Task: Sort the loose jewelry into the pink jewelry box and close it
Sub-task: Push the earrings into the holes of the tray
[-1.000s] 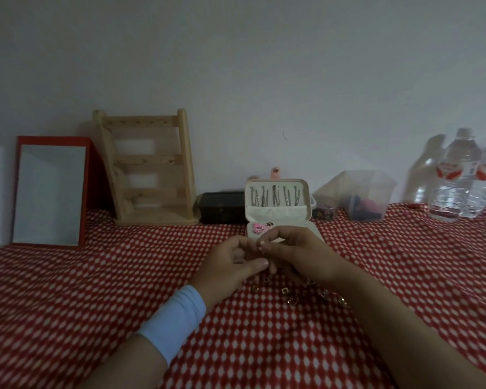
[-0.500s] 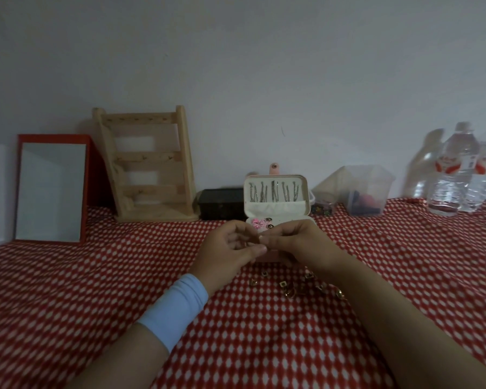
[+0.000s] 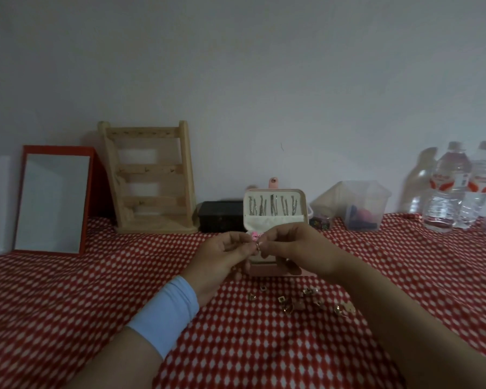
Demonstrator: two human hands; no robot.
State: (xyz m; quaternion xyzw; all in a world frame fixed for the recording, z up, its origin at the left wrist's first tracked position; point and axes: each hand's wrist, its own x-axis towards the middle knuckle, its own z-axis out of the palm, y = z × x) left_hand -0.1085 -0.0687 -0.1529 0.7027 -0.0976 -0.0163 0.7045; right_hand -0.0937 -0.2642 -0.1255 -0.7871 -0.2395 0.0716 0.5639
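Fingertips [image 3: 247, 249] of the left hand [image 3: 222, 256] and fingertips [image 3: 266, 243] of the right hand [image 3: 298, 248] are meeting in the air, and both are pinching a small piece of jewelry [image 3: 256, 246] between them. The piece is too small to say what kind it is. It is hanging just in front of and above the open pink jewelry box [image 3: 275, 270], not touching it. The other fingers of both hands are curling loosely.

The box is sitting mid-table, behind the hands, with its lid [image 3: 274, 209] standing upright and showing a row of silvery pieces. On the near side of the box, the loose jewelry [image 3: 292, 303] is lying scattered on the red checked tablecloth [image 3: 96, 304], under the right forearm. A white wristband [image 3: 166, 315] is wrapping the left wrist.

Along the back edge are leaning a red-framed mirror [image 3: 52, 200] and a wooden rack [image 3: 149, 178] toward the left. A black box [image 3: 222, 216] is sitting just left of the lid, a clear plastic container [image 3: 362, 203] to its right, and water bottles [image 3: 449, 186] near the back right corner.
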